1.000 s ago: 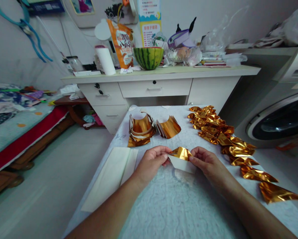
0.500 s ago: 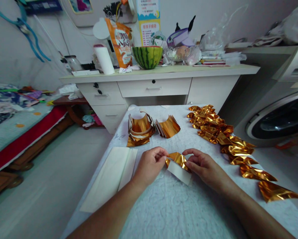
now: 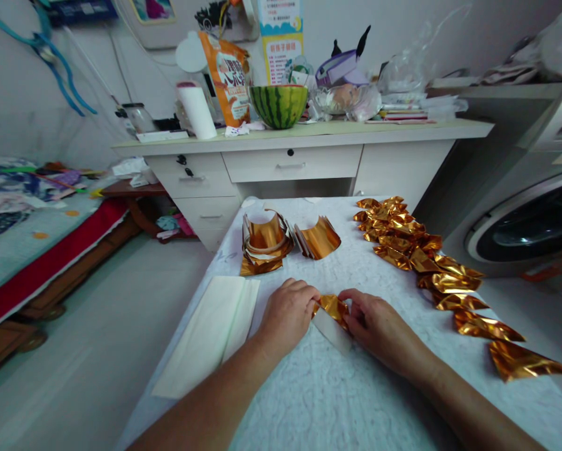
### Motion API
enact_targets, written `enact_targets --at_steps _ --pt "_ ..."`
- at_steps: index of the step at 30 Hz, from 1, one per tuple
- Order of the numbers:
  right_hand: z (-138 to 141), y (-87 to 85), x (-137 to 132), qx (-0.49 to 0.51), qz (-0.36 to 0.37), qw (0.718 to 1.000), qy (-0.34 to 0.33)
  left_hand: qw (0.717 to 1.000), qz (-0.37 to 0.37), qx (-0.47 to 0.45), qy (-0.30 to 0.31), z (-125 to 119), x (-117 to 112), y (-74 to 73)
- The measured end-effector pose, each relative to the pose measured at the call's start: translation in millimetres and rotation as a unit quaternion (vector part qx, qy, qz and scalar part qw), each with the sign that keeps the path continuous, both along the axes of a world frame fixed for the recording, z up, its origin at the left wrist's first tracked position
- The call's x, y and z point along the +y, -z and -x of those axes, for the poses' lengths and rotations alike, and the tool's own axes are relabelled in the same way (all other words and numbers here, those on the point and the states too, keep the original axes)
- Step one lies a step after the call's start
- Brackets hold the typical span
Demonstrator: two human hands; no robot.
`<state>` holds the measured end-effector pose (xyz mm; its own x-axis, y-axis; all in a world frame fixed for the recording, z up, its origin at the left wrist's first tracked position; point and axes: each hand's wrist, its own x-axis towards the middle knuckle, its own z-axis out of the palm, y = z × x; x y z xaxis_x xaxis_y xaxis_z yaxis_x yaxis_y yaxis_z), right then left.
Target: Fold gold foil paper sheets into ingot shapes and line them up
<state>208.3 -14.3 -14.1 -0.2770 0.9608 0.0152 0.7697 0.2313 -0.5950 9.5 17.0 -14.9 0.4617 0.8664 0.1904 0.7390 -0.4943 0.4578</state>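
Observation:
A partly folded sheet of gold foil paper [image 3: 332,311], white on its underside, lies on the white textured tabletop [image 3: 337,394] between my hands. My left hand [image 3: 288,313] pinches its left end with curled fingers. My right hand [image 3: 372,322] presses down on its right end, fingers closed over the fold. Both hands rest low on the table.
A row of several folded gold pieces [image 3: 422,260] runs along the table's right side. Two stacks of curled gold sheets [image 3: 265,241] [image 3: 318,238] sit farther back. White paper [image 3: 210,332] lies at the left. A cluttered desk [image 3: 304,134], a bed [image 3: 22,225] and a washing machine [image 3: 529,207] surround the table.
Both hands have lowered the gold sheet from a raised position down onto the table and folded it tighter, so less of its white underside shows.

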Motion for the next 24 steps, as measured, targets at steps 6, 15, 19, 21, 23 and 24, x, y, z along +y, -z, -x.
enact_targets --at_steps 6,15,19,21,23,24 --pt "1 3.2 1 -0.018 -0.044 0.999 -0.024 0.999 -0.017 0.007 0.027 0 -1 1.7" --pt "-6 -9.5 -3 0.029 -0.005 0.993 -0.116 0.992 -0.005 0.056 0.113 -2 -6 1.9" --pt "-11 -22.4 -7 0.009 0.045 0.987 -0.153 0.991 0.011 0.026 0.128 -2 -8 -0.4" --pt "-14 -26.6 -8 0.001 0.062 0.985 -0.163 0.991 0.022 0.006 0.132 -2 -8 -1.7" --pt "-15 -28.0 -8 -0.006 0.066 0.983 -0.171 0.991 0.034 -0.01 0.132 -1 -7 -2.8" --pt "-16 -27.9 -8 -0.008 0.065 0.983 -0.174 0.99 0.04 -0.017 0.132 -1 -7 -3.1"
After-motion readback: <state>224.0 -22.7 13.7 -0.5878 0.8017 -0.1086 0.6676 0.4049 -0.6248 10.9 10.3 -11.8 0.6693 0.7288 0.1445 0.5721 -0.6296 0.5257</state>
